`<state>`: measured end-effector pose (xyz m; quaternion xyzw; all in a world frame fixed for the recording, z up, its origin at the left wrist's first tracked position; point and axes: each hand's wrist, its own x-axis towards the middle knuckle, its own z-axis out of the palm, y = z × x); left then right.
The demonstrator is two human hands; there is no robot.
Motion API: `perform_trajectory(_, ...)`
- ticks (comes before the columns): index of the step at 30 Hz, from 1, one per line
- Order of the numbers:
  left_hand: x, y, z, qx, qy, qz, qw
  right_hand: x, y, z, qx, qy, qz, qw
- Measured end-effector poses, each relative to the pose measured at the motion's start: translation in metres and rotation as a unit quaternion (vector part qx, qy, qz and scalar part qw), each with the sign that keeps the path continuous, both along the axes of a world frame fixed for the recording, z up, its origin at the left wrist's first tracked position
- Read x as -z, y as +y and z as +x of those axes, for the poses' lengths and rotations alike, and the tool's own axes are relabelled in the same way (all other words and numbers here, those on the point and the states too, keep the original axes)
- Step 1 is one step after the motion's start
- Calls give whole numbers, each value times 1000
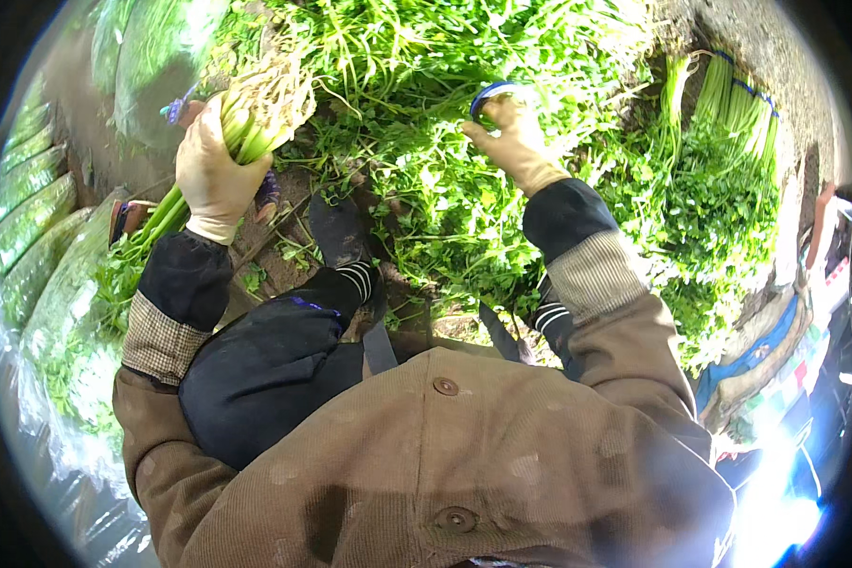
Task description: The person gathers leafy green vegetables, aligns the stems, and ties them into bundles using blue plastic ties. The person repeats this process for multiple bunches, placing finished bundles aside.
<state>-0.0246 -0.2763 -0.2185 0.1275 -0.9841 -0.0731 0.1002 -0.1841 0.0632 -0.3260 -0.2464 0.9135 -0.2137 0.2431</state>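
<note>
My left hand (208, 180), in a pale glove, is closed round a bunch of celery (251, 133). The pale roots of the bunch point up and away, and its leafy end hangs beside my left sleeve. My right hand (516, 142), gloved too, is over the loose greens. A blue ring-shaped thing (488, 93) is between its thumb and fingers; its exact kind is unclear. Loose leafy celery (454, 208) is heaped on the ground in front of me, under and beyond my right hand.
Celery bunches with a blue band (743, 90) lie at the far right, leaves toward me. Clear plastic bags packed with greens (66, 275) line the left side, and another bag (161, 76) is at the far left. Folded cloths (757, 350) are at the right. My shoe (339, 232) is between the hands.
</note>
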Motion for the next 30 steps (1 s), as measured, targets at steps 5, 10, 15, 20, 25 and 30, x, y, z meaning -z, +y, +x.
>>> perform_trajectory(5, 1, 0, 0, -12, 0, -8, 1000, -69, -40, -53, 139, -279, -512, 801)
perform_trajectory(10, -1, 0, 0, 27, 35, -8, 999, -86, -113, -105, 57, -437, -562, 700)
perform_trajectory(15, -8, 3, 3, 18, 9, 31, 999, -76, -182, -112, 86, -526, -563, 632)
perform_trajectory(20, -14, 2, 1, 20, 0, 86, 996, -73, -241, -92, 106, -577, -511, 628)
perform_trajectory(25, -14, 1, -1, 18, 32, 83, 996, -93, -265, -66, -44, -610, -496, 616)
perform_trajectory(30, -10, -3, 0, 31, 50, 88, 994, -112, -268, -49, -106, -659, -448, 595)
